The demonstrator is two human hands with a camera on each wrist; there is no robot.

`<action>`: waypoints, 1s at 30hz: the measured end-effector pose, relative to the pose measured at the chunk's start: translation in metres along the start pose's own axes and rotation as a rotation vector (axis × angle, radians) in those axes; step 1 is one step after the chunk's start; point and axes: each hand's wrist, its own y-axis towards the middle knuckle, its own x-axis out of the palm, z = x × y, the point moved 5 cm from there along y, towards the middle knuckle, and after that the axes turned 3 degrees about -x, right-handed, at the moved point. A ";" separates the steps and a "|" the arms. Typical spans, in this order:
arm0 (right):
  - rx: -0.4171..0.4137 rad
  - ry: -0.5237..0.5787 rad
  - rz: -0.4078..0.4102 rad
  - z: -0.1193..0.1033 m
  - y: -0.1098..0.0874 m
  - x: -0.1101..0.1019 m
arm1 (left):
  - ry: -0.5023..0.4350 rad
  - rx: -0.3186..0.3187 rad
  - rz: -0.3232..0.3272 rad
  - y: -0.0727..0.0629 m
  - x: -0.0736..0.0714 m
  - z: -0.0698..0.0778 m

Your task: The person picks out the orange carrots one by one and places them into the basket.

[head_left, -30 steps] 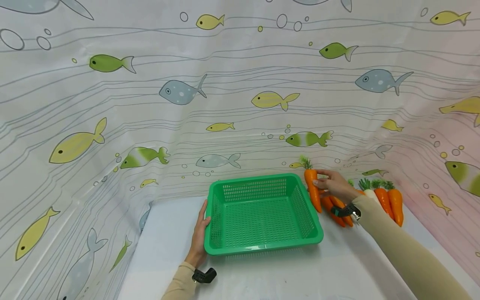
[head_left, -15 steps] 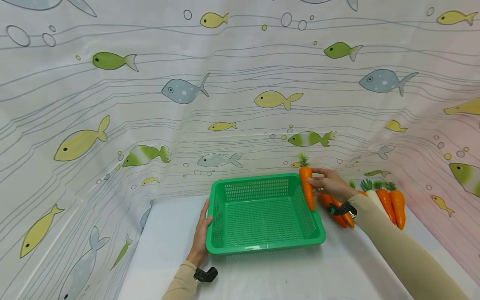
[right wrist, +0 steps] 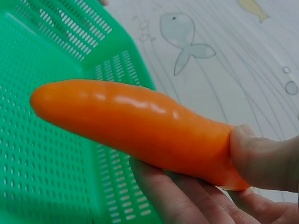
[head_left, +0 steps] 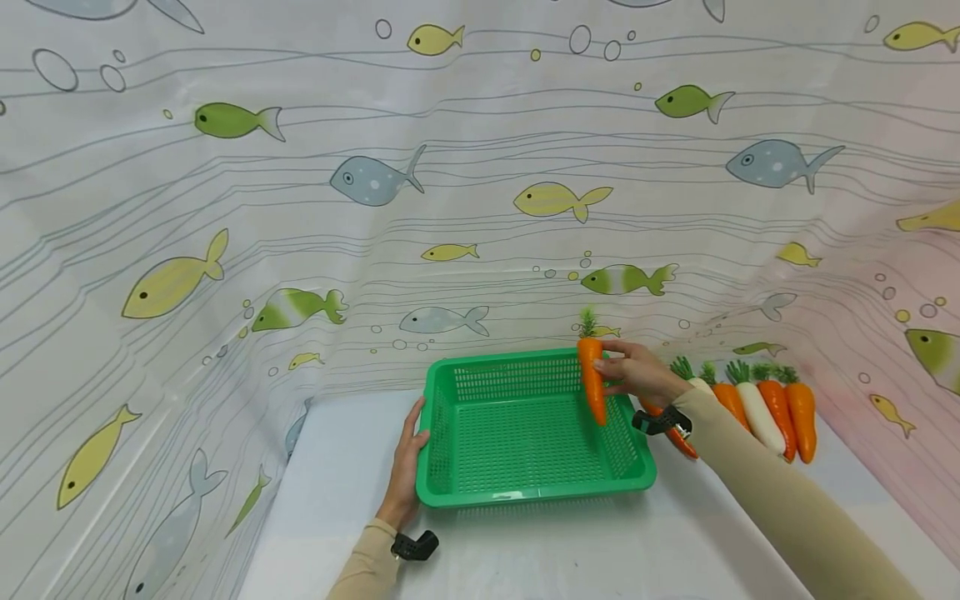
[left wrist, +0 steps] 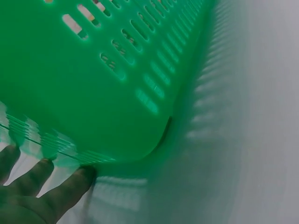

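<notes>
The right hand (head_left: 642, 372) grips an orange carrot (head_left: 592, 385) near its thick end; it looks light, stiff and slick, best held there. The carrot hangs at the hand's nine o'clock, over the two o'clock corner of the green basket (head_left: 538, 495), the left hand (head_left: 405, 469) straight-fingered against it.

A white table (head_left: 525, 554) bears a green basket (head_left: 536, 497) against the left hand (head_left: 406, 468) and below the grip of the right hand (head_left: 639, 373). Rightward of that grip, side by side, lie two white radishes (head_left: 761, 417) and three carrots (head_left: 802, 421); a fourth, partly hidden, lies nearer it.
</notes>
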 end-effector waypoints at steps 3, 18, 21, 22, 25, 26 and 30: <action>0.010 0.040 0.004 -0.002 0.005 0.008 | 0.026 0.003 0.018 0.000 -0.001 0.001; 0.045 0.080 -0.034 0.008 0.029 0.035 | 0.066 0.013 0.022 0.003 -0.003 -0.001; 0.045 0.085 -0.040 0.008 0.031 0.041 | 0.076 0.017 0.028 0.003 -0.003 -0.001; 0.041 0.088 -0.049 0.009 0.032 0.043 | 0.077 0.020 0.029 0.004 -0.003 -0.001; 0.032 0.095 -0.077 0.010 0.035 0.049 | 0.070 0.024 0.030 0.004 -0.002 0.000; 0.027 0.095 -0.089 0.011 0.036 0.051 | 0.071 0.023 0.030 0.004 -0.002 0.000; 0.038 0.106 -0.103 0.016 0.040 0.060 | 0.065 0.020 0.033 0.003 -0.001 -0.001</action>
